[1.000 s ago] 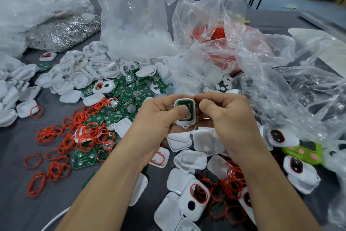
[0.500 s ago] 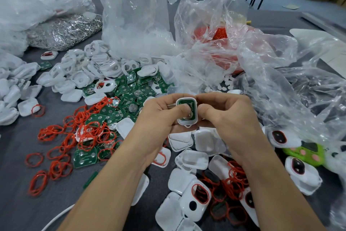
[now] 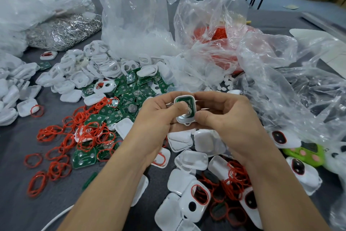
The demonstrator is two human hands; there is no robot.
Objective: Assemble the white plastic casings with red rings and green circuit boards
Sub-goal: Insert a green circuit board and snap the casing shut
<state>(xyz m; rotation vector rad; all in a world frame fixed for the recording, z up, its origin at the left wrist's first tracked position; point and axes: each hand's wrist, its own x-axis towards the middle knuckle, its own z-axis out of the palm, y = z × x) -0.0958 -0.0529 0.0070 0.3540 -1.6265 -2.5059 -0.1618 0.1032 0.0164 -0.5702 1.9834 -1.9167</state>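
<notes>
Both hands hold one white casing above the table's middle, its open side facing me with a green circuit board seated inside. My left hand grips its left edge, thumb pressing on the board. My right hand pinches its right edge. Loose red rings, green boards and empty white casings lie spread on the grey table to the left. More casings, some fitted with red rings, lie under my wrists.
Clear plastic bags stand behind: one of white parts, one of red rings, one of metal pieces. Crumpled plastic covers the right side. A green casing lies at right. A white cable runs near the front edge.
My left thumb has slid from the casing's left rim onto the board. The casing has tilted slightly in my hands. Both hands stay in the same place.
</notes>
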